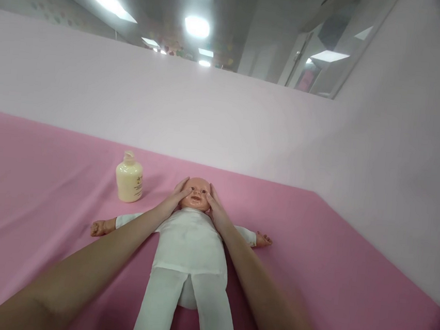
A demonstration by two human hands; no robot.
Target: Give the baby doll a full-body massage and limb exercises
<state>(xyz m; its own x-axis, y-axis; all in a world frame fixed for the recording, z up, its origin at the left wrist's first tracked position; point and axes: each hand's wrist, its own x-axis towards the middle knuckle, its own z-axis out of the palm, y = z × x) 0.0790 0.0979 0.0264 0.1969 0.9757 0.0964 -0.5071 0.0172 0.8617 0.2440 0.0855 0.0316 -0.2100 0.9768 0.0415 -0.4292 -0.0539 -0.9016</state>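
A plastic baby doll in a white cloth suit (pixel 191 245) lay face-up on the pink sheet (pixel 38 189). Left hand (pixel 176 198) and right hand (pixel 214 208), both open, cupped its cheeks; face strokes appeared underway, a cream lotion bottle (pixel 129 177) just left of the doll's head.

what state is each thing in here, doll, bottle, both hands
doll: lying on its back on the pink sheet, arms spread
left hand: open, pressed on one side of the doll's face
right hand: open, pressed on the other side
lotion bottle: upright, beside the doll's head, untouched
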